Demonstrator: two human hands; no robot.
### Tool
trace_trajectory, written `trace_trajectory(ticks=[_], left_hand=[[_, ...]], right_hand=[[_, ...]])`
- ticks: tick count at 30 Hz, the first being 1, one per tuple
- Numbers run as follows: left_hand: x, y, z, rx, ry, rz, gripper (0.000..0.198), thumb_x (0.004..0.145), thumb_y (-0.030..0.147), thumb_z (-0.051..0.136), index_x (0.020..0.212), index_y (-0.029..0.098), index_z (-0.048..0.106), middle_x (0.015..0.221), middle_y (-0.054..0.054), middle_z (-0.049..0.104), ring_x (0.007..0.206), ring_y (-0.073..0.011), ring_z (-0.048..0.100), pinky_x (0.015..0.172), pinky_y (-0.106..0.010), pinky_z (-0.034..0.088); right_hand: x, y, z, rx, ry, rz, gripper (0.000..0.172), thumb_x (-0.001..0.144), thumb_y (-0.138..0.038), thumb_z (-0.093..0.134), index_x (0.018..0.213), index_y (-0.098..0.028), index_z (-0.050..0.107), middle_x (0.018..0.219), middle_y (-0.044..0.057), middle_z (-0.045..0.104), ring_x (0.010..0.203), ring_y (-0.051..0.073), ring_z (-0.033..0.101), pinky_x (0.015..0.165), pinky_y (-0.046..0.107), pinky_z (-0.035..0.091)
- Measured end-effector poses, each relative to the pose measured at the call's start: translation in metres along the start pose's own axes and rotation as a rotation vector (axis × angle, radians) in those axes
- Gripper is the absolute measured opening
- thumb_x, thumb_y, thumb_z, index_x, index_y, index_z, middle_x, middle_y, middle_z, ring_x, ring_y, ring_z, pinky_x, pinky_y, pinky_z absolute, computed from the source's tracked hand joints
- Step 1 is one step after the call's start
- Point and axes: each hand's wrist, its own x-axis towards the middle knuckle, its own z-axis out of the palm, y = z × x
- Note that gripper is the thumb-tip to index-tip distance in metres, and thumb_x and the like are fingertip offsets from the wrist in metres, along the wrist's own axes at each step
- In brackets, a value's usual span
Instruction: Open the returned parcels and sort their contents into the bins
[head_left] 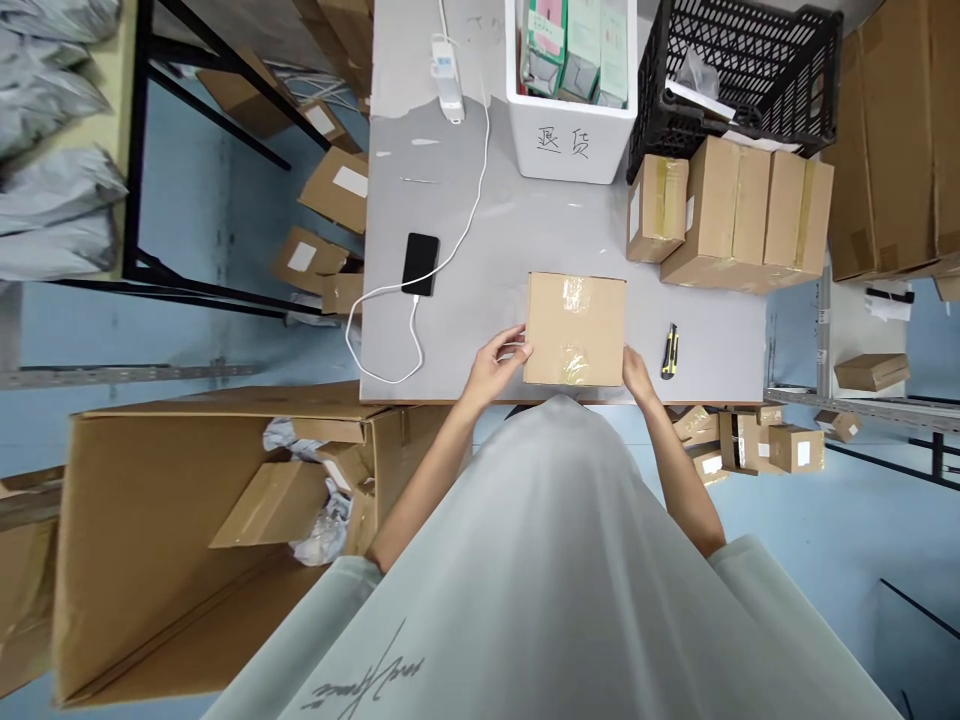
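A taped cardboard box (574, 330) is in front of me at the near edge of the grey table, between my two hands. My left hand (502, 358) grips its left side, thumb and fingers at the edge. On the opposite side, my right hand (636, 372) holds the lower right edge, its fingers partly hidden by the box. Clear tape strips show at the top and bottom of the box's upper face. A yellow and black utility knife (670, 352) lies on the table to the right of my right hand.
A black phone (420, 264) with a white cable lies left. Behind are a white bin (574, 145) of packages, a black crate (739, 70) and stacked cardboard boxes (727, 215). A large open carton (150, 560) stands at my left, below the table edge.
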Motion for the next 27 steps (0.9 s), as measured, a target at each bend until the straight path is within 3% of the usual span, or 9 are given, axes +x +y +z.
trace_trajectory(ticks=[2,5,10,14,18,20,22,27], left_hand=[[-0.001,0.003,0.003,0.013,0.017,0.060,0.074,0.094,0.073,0.082,0.149,0.024,0.077,0.150,-0.016,0.076,0.134,-0.0343,0.075,0.113,-0.048,0.065],[-0.001,0.011,0.011,0.058,0.050,0.145,0.073,0.098,0.074,0.077,0.153,0.025,0.075,0.158,-0.017,0.071,0.136,-0.0346,0.074,0.112,-0.047,0.066],[-0.003,0.021,0.019,0.130,0.045,0.202,0.072,0.102,0.072,0.074,0.158,0.025,0.074,0.155,-0.016,0.069,0.136,-0.0325,0.074,0.110,-0.044,0.067],[0.012,0.007,0.013,0.023,-0.018,0.176,0.064,0.106,0.069,0.068,0.150,0.024,0.078,0.155,-0.016,0.072,0.132,-0.0310,0.076,0.107,-0.044,0.068],[0.047,-0.026,0.014,-0.044,0.011,-0.060,0.053,0.103,0.055,0.072,0.145,0.021,0.077,0.164,-0.017,0.070,0.140,-0.0336,0.072,0.116,-0.050,0.064],[0.064,-0.042,0.023,-0.038,0.039,-0.236,0.049,0.100,0.045,0.075,0.143,0.019,0.076,0.167,-0.020,0.068,0.147,-0.0357,0.068,0.122,-0.053,0.060],[0.078,-0.056,0.036,-0.039,0.039,-0.323,0.046,0.098,0.040,0.077,0.138,0.018,0.076,0.165,-0.021,0.069,0.151,-0.0362,0.066,0.126,-0.052,0.056],[0.096,-0.074,0.059,-0.050,0.013,-0.314,0.050,0.093,0.050,0.080,0.133,0.019,0.074,0.153,-0.021,0.075,0.152,-0.0359,0.066,0.128,-0.051,0.053]], right_hand=[[-0.012,-0.017,-0.010,-0.075,0.114,-0.054,0.093,0.112,-0.086,0.033,0.167,-0.018,0.065,0.176,0.017,0.062,0.171,0.037,0.051,0.145,0.062,0.036],[-0.030,-0.049,-0.013,-0.221,0.084,-0.243,0.083,0.117,-0.075,0.040,0.183,-0.026,0.045,0.193,0.009,0.037,0.183,0.033,0.028,0.152,0.062,0.021],[-0.036,-0.075,0.003,-0.405,-0.065,-0.395,0.068,0.120,-0.060,0.045,0.183,-0.035,0.045,0.196,0.002,0.031,0.186,0.033,0.017,0.152,0.067,0.018],[-0.034,-0.066,-0.007,-0.460,-0.061,-0.383,0.065,0.121,-0.057,0.045,0.182,-0.034,0.048,0.196,0.002,0.030,0.186,0.031,0.017,0.152,0.063,0.021],[-0.036,-0.055,-0.032,-0.482,-0.039,-0.364,0.062,0.122,-0.056,0.045,0.180,-0.035,0.052,0.195,0.002,0.034,0.185,0.030,0.022,0.151,0.063,0.022],[-0.037,-0.052,-0.046,-0.480,-0.023,-0.346,0.062,0.121,-0.056,0.046,0.178,-0.035,0.054,0.194,0.002,0.036,0.184,0.030,0.025,0.151,0.064,0.022],[-0.038,-0.049,-0.060,-0.466,-0.003,-0.316,0.061,0.121,-0.055,0.046,0.177,-0.035,0.057,0.193,0.003,0.037,0.183,0.032,0.030,0.151,0.066,0.022],[-0.036,-0.041,-0.090,-0.422,0.060,-0.193,0.067,0.116,-0.065,0.051,0.170,-0.027,0.067,0.189,0.010,0.045,0.179,0.038,0.039,0.149,0.068,0.028]])
